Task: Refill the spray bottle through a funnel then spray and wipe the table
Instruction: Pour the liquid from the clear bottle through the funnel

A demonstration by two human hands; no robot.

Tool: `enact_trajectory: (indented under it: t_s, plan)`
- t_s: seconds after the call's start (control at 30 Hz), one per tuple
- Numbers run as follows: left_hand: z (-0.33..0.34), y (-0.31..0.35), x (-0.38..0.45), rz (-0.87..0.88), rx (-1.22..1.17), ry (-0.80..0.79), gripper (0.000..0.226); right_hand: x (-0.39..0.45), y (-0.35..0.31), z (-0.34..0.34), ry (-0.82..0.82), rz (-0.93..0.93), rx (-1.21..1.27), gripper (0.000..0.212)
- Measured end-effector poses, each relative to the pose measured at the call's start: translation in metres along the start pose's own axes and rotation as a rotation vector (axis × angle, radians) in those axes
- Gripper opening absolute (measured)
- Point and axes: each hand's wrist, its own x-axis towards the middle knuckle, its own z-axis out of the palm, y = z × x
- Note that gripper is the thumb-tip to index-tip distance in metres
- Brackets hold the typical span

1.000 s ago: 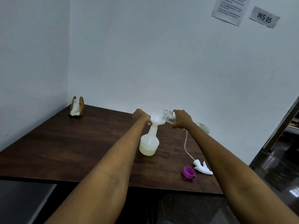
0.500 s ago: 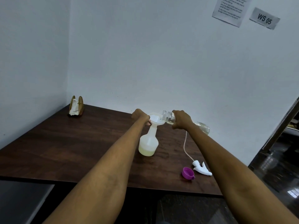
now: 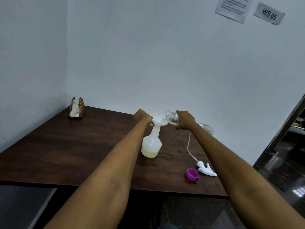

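Note:
A white spray bottle (image 3: 152,145) stands on the dark wooden table (image 3: 74,149) with pale yellow liquid in its bottom. A white funnel (image 3: 158,120) sits in its neck. My left hand (image 3: 143,116) grips the funnel's left rim. My right hand (image 3: 185,120) holds a clear glass bottle (image 3: 171,116) tipped almost level, its open mouth over the funnel. The spray head (image 3: 206,169) with its thin tube lies on the table to the right.
A purple cap (image 3: 192,174) lies beside the spray head near the table's front right edge. A wooden napkin holder (image 3: 76,108) with white napkins stands in the far left corner. White walls close the back and left. An opening to a dark floor is at the right.
The hands and both bottles have barely moved. The liquid level in the spray bottle looks about the same.

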Motion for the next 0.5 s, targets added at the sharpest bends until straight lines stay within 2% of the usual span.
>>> enact_trajectory:
  t_s: [0.23,0.3,0.5]
  plan:
    - [-0.001,-0.001,-0.002,0.026,0.016,0.004,0.032,0.002,-0.001,0.001,0.017,0.050,0.328,0.031]
    - [-0.001,-0.001,-0.002,0.028,0.020,0.004,0.032,-0.001,-0.001,0.000,0.008,0.063,0.425,0.035]
    - [0.000,-0.001,-0.001,0.021,0.010,-0.002,0.033,-0.008,-0.002,-0.006,0.007,0.078,0.521,0.029]
